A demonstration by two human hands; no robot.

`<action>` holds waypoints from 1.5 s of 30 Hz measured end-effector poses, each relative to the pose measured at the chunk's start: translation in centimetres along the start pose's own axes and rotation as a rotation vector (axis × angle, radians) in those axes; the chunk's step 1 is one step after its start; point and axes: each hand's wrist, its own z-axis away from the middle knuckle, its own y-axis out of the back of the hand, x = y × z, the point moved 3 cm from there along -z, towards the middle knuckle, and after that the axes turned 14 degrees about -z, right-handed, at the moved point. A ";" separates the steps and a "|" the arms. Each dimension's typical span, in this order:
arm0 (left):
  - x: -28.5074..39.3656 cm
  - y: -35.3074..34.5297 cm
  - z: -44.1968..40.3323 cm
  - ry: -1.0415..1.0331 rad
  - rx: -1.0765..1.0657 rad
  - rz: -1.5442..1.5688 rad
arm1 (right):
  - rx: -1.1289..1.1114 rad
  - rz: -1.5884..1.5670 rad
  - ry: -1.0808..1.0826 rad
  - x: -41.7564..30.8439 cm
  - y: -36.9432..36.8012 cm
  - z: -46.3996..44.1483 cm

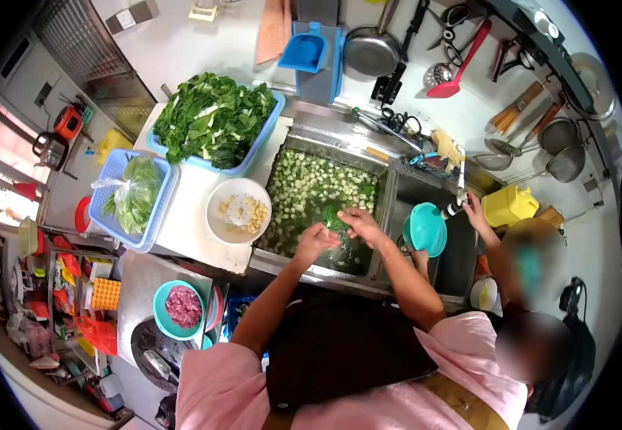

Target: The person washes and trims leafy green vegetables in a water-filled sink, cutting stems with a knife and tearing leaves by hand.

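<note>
Over the left sink basin (389, 247), full of water and many cut pale-green vegetable pieces (300, 175), my two hands are close together. My right hand (362, 225) is closed on a small bunch of dark green leaves (334, 218). Just left of the leaves is my left hand (316, 241), palm partly up, its fingers apart near the dripping water. Left of the basin, a white bowl (214, 228) with garlic cloves stands on the white board (182, 236). Behind it is a blue basket (276, 118) heaped with chopped leafy greens (214, 118).
At the right basin, a co-worker's hands (477, 213) hold a teal bowl (425, 229) and touch the faucet (461, 195). A yellow jug (509, 206) stands beyond. A blue basket (171, 193) holds bagged greens. Lower left, a teal bowl (162, 326) contains meat.
</note>
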 end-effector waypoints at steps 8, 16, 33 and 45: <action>-2.1 -0.3 -1.7 0.175 0.071 -0.254 | 0.144 -0.053 0.004 3.6 0.6 -1.2; -14.5 8.0 -6.1 0.399 0.186 -0.987 | 0.159 -0.316 -0.079 8.5 5.2 -2.2; -4.0 2.0 -6.6 0.325 0.007 -0.952 | 0.043 -0.946 -0.119 5.3 6.1 -0.8; 0.7 1.6 -4.4 0.242 -0.104 -1.771 | 0.249 -0.431 -0.188 10.4 6.0 -2.3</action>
